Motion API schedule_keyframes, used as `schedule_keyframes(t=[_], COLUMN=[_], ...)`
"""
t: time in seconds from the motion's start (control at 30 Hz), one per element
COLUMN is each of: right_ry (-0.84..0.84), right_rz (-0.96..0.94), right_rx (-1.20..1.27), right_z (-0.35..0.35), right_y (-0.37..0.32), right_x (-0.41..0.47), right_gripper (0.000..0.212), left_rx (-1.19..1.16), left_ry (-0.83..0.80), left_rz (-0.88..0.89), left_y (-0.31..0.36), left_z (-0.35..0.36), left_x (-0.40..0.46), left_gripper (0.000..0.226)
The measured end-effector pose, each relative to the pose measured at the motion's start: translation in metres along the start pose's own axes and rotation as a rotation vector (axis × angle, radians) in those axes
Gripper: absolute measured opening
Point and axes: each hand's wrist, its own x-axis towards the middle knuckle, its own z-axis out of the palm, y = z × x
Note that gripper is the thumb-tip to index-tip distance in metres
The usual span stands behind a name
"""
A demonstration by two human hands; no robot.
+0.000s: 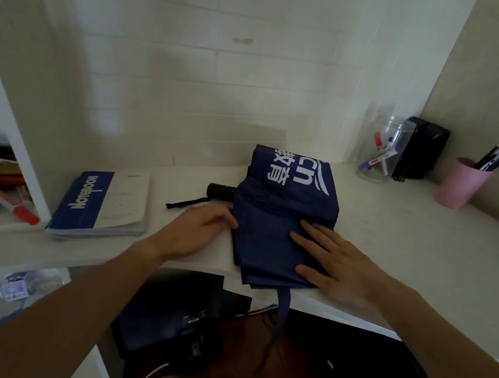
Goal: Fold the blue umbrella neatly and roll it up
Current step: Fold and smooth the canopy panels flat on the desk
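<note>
Folding step: dark blue fabric umbrella (pixel 282 224) flat at desk (pixel 399 233) front edge, right hand (pixel 333 262) fingers released pressing it, left hand (pixel 201 230) apparently gripping its edge; rolling next.

The word "NOTEBOOK" runs in white capitals up the blue cover band of the notebook (pixel 87 201), and the umbrella (pixel 283 214) carries white print with the letters "cn" beside the Chinese characters "教育" and curved stripes, the rest hidden by folds.
</note>
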Motion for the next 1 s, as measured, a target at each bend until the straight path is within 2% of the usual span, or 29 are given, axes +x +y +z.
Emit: schedule_keyframes(t=[0.17,0.33,0.37,0.47,0.5,0.53,0.6,0.63,0.7,0.77,0.83,0.97,1.0], right_ry=[0.073,0.065,0.064,0.062,0.063,0.063,0.055,0.058,0.047,-0.016,-0.078,-0.125,-0.100], right_rz=[-0.043,-0.038,-0.033,-0.016,-0.012,-0.009,-0.010,-0.013,-0.017,-0.004,0.009,0.001,0.021], right_rx=[-0.080,-0.083,-0.073,-0.054,-0.052,-0.052,-0.054,-0.051,-0.032,-0.015,-0.002,0.077,0.161], right_z=[-0.004,-0.003,-0.002,0.002,0.003,0.002,0.001,0.000,-0.001,0.000,0.000,-0.001,-0.003], right_y=[0.002,0.004,0.004,0.002,0.001,0.000,0.000,0.002,0.006,0.013,0.018,0.026,0.027], right_x=[-0.003,-0.002,-0.002,0.000,0.000,0.001,0.002,0.002,0.000,-0.005,-0.010,-0.014,-0.013], right_gripper=[0.087,0.083,0.084,0.086,0.086,0.086,0.083,0.081,0.079,0.078,0.078,0.081,0.079], left_rx=[0.141,0.260,0.256,0.199,0.210,0.238,0.376,0.485,0.691,0.768,0.750,0.750,0.741], left_ry=[0.198,0.234,0.320,0.758,0.772,0.656,0.208,0.015,-0.187,-0.283,-0.323,-0.302,-0.292], left_rz=[0.108,0.103,0.100,0.210,0.318,0.436,0.533,0.513,0.414,0.302,0.248,0.231,0.228], left_y=[-0.004,0.002,0.003,0.028,0.040,0.051,0.065,0.064,0.050,0.036,0.031,0.026,0.025], left_z=[0.010,0.015,0.015,0.016,0.017,0.018,0.025,0.029,0.038,0.043,0.044,0.045,0.045], left_x=[0.011,0.018,0.015,0.005,0.003,0.004,0.007,0.007,0.005,0.000,-0.004,-0.012,-0.013], left_gripper=[0.018,0.023,0.027,0.031,0.027,0.023,0.031,0.040,0.057,0.061,0.060,0.062,0.061])
